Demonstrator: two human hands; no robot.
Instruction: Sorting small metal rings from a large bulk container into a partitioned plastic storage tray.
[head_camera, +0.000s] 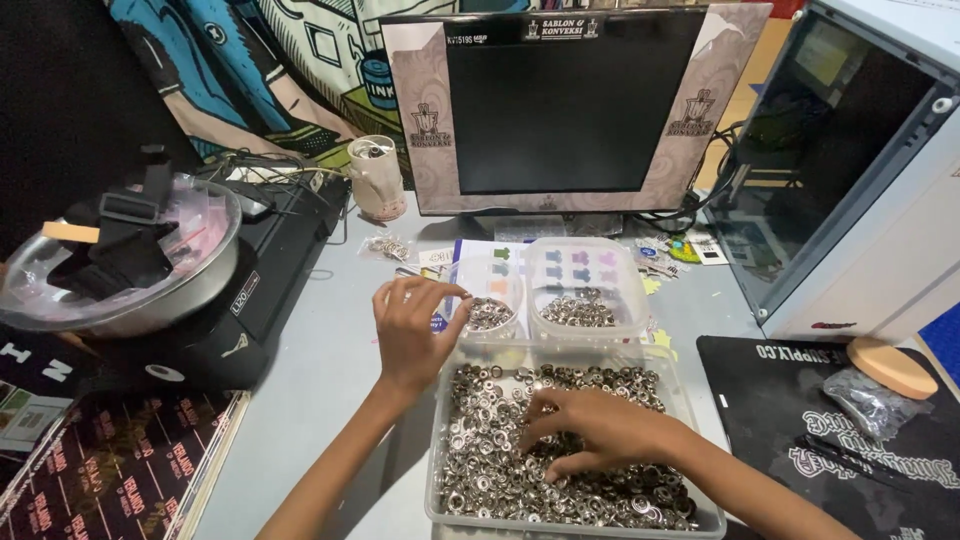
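Silver metal snaps (600, 480) fill a clear tray (437, 470) on the desk. Right hand (600, 432) rakes them, fingers spread. Left hand (412, 330) pinches one snap over a small tub (512, 290). Snaps look small, hard, light, slippery; best pinched at the rim.

Silver metal rings (560, 450) in clear tray (437, 470); black-screened monitor (560, 100)

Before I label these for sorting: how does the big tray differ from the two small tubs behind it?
The big tray is wide, near and heaped with metal rings; each small tub is narrower, farther and holds only a thin layer. The right hand digs in the tray; the left hand reaches a tub. All are clear plastic.
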